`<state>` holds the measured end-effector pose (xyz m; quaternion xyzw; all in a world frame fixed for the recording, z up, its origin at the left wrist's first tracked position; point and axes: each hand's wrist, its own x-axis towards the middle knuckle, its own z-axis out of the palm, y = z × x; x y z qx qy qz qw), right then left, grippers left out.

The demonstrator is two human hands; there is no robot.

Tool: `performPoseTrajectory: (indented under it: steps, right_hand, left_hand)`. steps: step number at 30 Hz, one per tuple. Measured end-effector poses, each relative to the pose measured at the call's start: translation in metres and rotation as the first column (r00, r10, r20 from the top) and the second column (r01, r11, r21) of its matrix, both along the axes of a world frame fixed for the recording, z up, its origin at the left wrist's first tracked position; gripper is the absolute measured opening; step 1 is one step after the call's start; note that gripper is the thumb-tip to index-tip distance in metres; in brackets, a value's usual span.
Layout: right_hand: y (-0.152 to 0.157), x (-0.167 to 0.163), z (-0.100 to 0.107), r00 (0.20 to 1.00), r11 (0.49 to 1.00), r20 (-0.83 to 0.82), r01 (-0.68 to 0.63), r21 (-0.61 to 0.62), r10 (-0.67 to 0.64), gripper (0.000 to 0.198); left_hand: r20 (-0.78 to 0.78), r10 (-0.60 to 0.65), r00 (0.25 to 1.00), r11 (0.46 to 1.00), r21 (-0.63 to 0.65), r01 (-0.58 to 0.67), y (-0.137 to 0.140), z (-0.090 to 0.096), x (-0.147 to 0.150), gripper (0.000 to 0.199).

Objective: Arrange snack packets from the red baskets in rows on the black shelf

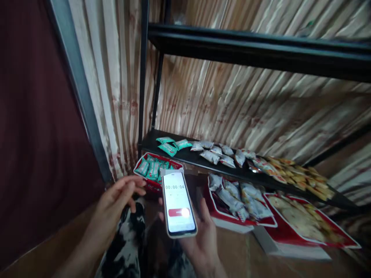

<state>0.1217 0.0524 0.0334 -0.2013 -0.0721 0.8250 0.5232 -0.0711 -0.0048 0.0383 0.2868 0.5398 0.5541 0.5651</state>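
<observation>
Holding one phone point(179, 206): right hand point(203, 238) (of two)

The left forearm point(87, 243), bare, comes in from between 7 and 8 o'clock and runs toward 2 o'clock. The left hand point(121, 195) sits at 8 o'clock of the view — fingers half bent, loose and slightly spread. The right hand point(201, 241) is near 6 o'clock, its wrist point(213, 264) entering just to the 5 o'clock side. It is cupped in a holding grip — thumb point(205, 210) pointing toward 11 o'clock, fingertips point(160, 216) curled up opposite.
</observation>
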Motion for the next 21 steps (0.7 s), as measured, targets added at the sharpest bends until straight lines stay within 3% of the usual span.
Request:
performPoseTrajectory:
  steps: [4,10,14,17,21]
  right_hand:
    - [0.029,0.001,0.021,0.999,0.997,0.035,-0.006,0.082,0.003,0.056]
    - [0.065,0.014,0.076,0.993,0.969,0.118,-0.012,0.246,-0.018,0.054]
    - [0.081,0.025,0.119,0.978,0.94,0.162,0.074,0.334,-0.135,0.05]
    - [0.09,0.032,0.153,0.952,0.895,0.193,0.139,0.423,-0.239,0.05]
    - [0.1,0.037,0.196,0.93,0.841,0.185,0.186,0.508,-0.318,0.06]
  left_hand:
    - [0.0,-0.042,0.999,0.99,0.136,0.042,0.064,0.029,0.012,0.054]
    - [-0.042,-0.254,0.966,0.931,0.262,0.256,0.111,0.037,0.033,0.063]
    - [-0.121,-0.42,0.9,0.82,0.375,0.433,0.134,0.061,0.049,0.067]
    - [-0.157,-0.475,0.866,0.716,0.504,0.484,0.147,0.093,0.063,0.064]
    - [-0.197,-0.503,0.842,0.629,0.584,0.512,0.156,0.137,0.082,0.055]
